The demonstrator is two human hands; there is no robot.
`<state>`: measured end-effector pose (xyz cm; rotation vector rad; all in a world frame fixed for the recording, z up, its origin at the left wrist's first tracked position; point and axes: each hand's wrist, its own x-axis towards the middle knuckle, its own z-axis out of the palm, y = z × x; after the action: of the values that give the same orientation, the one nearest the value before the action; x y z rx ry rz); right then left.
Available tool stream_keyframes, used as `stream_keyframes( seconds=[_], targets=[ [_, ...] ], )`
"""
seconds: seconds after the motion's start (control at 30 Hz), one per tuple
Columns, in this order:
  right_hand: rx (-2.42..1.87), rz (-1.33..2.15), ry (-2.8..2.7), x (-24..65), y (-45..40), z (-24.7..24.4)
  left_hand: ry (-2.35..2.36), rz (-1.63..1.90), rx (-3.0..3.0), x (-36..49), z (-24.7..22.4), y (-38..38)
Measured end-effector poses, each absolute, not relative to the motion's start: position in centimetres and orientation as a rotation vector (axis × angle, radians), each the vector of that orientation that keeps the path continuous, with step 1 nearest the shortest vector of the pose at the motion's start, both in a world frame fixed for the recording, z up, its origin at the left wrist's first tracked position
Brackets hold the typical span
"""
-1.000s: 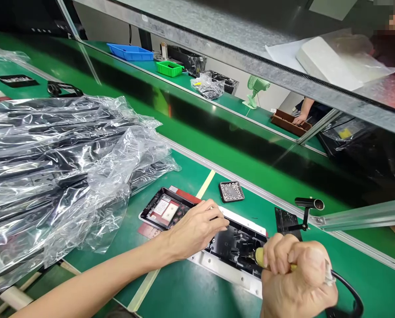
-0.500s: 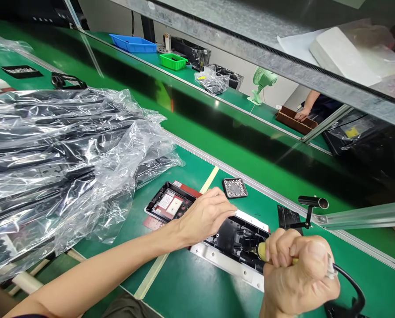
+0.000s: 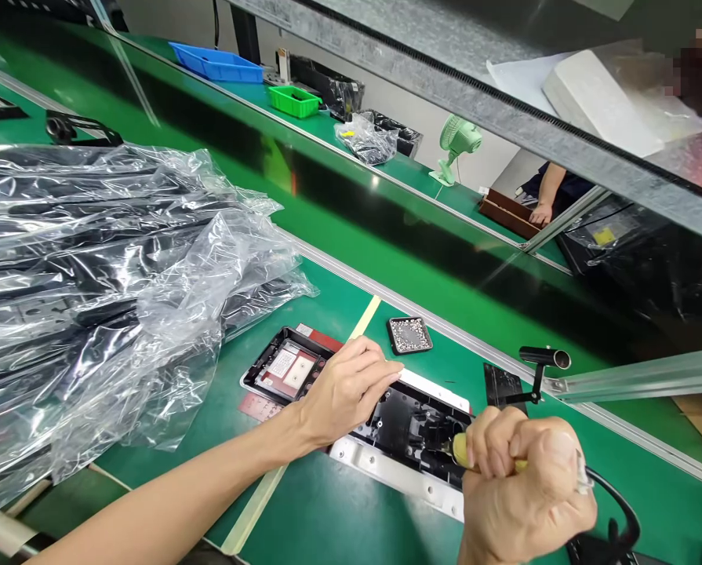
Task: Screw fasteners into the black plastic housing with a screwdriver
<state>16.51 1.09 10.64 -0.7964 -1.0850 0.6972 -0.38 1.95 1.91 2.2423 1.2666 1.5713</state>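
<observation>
A long black plastic housing (image 3: 394,428) lies with its inside up, held in a white fixture (image 3: 398,480) with bolt heads along its edge. Across its left part, my left hand (image 3: 351,384) grips it, fingers close together and bent over the far edge. My right hand (image 3: 530,475) is wrapped round a yellow electric screwdriver (image 3: 460,450) with a black cord (image 3: 621,502). The tool's tip points into the right part of the housing; the exact contact is hidden. Just left of my left hand is a black frame-shaped part (image 3: 280,369) with a label inside.
A small black tray of screws (image 3: 409,335) sits beyond the housing. Plastic-wrapped black parts (image 3: 121,275) cover the left side. A metal tube holder (image 3: 544,358) and a slanting metal post (image 3: 633,380) stand at right. Across the divider, a co-worker's hand (image 3: 542,213) touches a brown box (image 3: 507,212).
The whole view has shifted slightly, so most things sit further left. Both my hands keep their places on the housing and screwdriver. The co-worker's hand has moved right along the brown box.
</observation>
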Motion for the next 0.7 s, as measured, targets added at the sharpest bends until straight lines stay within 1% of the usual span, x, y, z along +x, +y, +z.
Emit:
stream_keyframes(
  seconds=[0.43,0.7],
  targets=[
    [-0.792,0.773,-1.017,16.56,1.13,10.9,1.323,1.597,2.319,-0.56,1.01,1.33],
    [-0.805,0.761,-1.019,16.7,1.04,10.61,1.317,1.606,2.243,-0.66,1.28,1.38]
  ],
)
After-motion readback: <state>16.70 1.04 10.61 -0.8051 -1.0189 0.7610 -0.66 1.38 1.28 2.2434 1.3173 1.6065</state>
